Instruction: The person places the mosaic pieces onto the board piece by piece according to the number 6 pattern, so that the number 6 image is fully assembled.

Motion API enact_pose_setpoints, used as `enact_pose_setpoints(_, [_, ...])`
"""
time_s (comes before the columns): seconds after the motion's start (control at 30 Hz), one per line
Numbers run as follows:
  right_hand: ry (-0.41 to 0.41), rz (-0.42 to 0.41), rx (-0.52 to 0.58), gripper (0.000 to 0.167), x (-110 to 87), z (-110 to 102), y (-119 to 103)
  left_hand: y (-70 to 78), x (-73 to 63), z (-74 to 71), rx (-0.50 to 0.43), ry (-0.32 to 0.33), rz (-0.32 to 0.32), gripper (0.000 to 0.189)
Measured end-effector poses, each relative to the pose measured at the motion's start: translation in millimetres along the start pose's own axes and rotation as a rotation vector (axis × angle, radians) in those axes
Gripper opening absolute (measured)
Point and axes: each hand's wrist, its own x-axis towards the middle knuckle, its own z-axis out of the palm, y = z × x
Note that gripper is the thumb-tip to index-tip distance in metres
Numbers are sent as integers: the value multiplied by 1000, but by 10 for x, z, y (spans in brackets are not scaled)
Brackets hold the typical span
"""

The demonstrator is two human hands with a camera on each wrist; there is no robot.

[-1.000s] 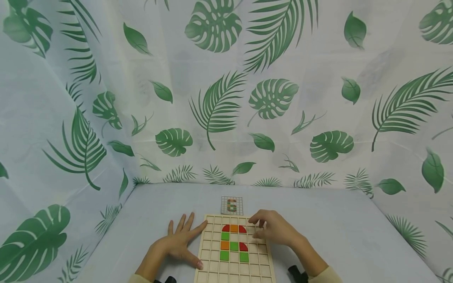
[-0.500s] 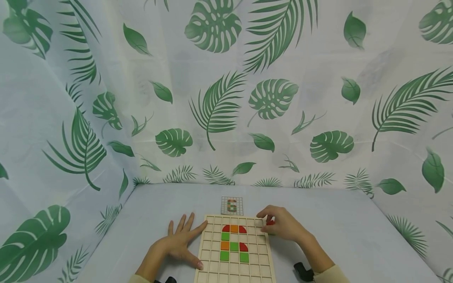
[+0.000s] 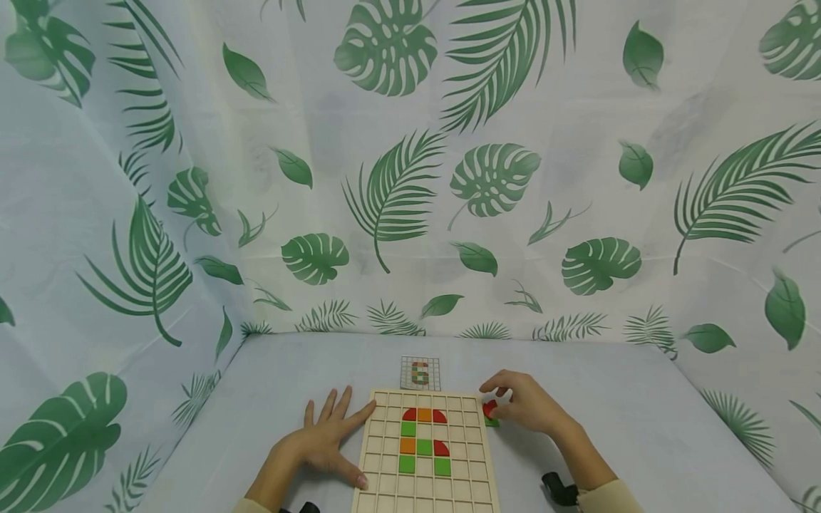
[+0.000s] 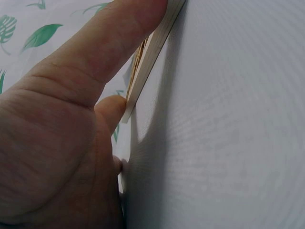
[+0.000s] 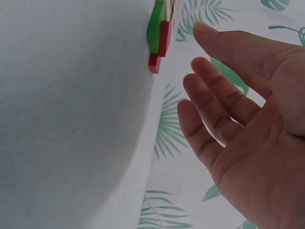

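Note:
A pale wooden grid board (image 3: 425, 487) lies on the table, with red, orange and green pieces set in several of its cells. My left hand (image 3: 323, 438) is spread at the board's left side, its index finger and thumb touching the edge. At the board's upper right edge my right hand (image 3: 529, 407) hovers with loosely bent fingers, beside a red piece (image 3: 489, 408) and a green piece (image 3: 492, 422). The right wrist view has the green piece (image 5: 155, 29) with a red one (image 5: 165, 40) overlapping it and another red piece (image 5: 155, 64) nearby; the fingers are apart from them.
A small gridded card (image 3: 420, 372) with a coloured figure like a 6 lies just beyond the board's far edge. Leaf-printed cloth (image 3: 410, 214) surrounds the pale table (image 3: 308, 363) at the back and sides.
My right hand has moved rightward from over the board to beyond its right edge. The red and green pieces there have come into view. My left hand has stayed put.

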Motion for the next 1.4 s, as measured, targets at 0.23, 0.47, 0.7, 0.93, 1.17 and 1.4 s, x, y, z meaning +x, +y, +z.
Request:
enact_pose_setpoints(0.23, [-3, 30, -19, 34, -3, 20, 91, -12, 5, 5, 1, 1, 4, 129])
enact_pose_setpoints(0.47, [-24, 40, -44, 32, 7, 62, 80, -14, 10, 9, -4, -3, -4, 129])
enact_pose_setpoints(0.7, [-38, 82, -94, 30, 12, 115, 52, -2, 15, -1, 7, -8, -15, 129])
enact_pose_setpoints(0.93, [-70, 52, -85, 24, 6, 109, 67, 24, 2, -26, 4, -15, -17, 129])
enact_pose_setpoints(1.17, [-91, -1, -52, 25, 20, 99, 61, 16, 7, -15, 7, -13, -21, 128])
enact_pose_setpoints(1.4, [-100, -8, -37, 28, 35, 98, 45, 20, 2, -26, 7, -12, -16, 128])
